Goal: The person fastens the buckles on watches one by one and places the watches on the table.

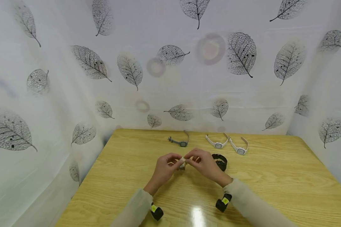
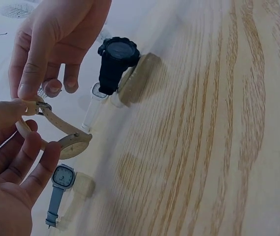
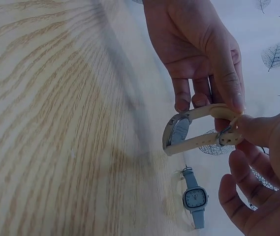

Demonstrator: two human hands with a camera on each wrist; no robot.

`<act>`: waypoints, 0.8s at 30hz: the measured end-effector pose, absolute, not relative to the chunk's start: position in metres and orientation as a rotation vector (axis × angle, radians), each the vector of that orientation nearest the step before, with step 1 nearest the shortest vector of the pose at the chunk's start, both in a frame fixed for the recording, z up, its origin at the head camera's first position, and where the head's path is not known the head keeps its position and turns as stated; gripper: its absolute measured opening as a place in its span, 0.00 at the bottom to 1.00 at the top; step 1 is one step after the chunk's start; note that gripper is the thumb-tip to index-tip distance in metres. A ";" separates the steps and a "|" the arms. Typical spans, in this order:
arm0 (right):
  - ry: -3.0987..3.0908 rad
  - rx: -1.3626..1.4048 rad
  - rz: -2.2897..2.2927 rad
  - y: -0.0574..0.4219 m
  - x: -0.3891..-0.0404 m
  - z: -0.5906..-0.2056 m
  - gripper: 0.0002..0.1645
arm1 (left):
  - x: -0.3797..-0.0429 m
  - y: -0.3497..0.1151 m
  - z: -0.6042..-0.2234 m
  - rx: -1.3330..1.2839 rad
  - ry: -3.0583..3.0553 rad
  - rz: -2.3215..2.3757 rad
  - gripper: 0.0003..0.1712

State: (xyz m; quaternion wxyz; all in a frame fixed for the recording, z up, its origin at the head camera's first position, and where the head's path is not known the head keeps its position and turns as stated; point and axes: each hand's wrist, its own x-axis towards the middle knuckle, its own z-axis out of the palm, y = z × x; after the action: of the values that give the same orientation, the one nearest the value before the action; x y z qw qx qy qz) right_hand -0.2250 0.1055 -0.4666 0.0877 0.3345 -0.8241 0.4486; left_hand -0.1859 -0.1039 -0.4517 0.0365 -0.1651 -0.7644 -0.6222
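Note:
Above the table, both hands hold a cream-strapped wristwatch [image 1: 182,165] between them. Its strap is bent into a loop, and one end passes through the metal buckle [image 2: 43,106] in the left wrist view. My left hand [image 1: 165,168] pinches the strap near the buckle with thumb and fingers. From the other side, my right hand [image 1: 204,164] pinches the strap end by the buckle. The round watch case [image 3: 177,132] hangs at the far end of the loop in the right wrist view. In the head view the fingers hide most of the watch.
A black chunky watch [image 1: 222,163] stands just beyond my right hand. Farther back lie a grey-blue watch [image 1: 183,143] and two white-strapped watches [image 1: 218,145], [image 1: 241,151]. The wooden table [image 1: 272,176] meets a leaf-patterned curtain [image 1: 187,85] at the back and sides.

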 end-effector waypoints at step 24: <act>-2.349 1.035 1.366 0.104 -0.224 -0.473 0.06 | -0.185 -0.102 -0.448 -0.510 -2.341 -1.891 0.10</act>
State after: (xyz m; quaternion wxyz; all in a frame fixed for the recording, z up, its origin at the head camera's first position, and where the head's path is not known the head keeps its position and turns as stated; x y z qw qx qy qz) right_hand -0.2241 0.1039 -0.4725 0.1167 0.3536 -0.8023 0.4666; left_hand -0.1850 -0.1017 -0.4476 0.0447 -0.1670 -0.7662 -0.6189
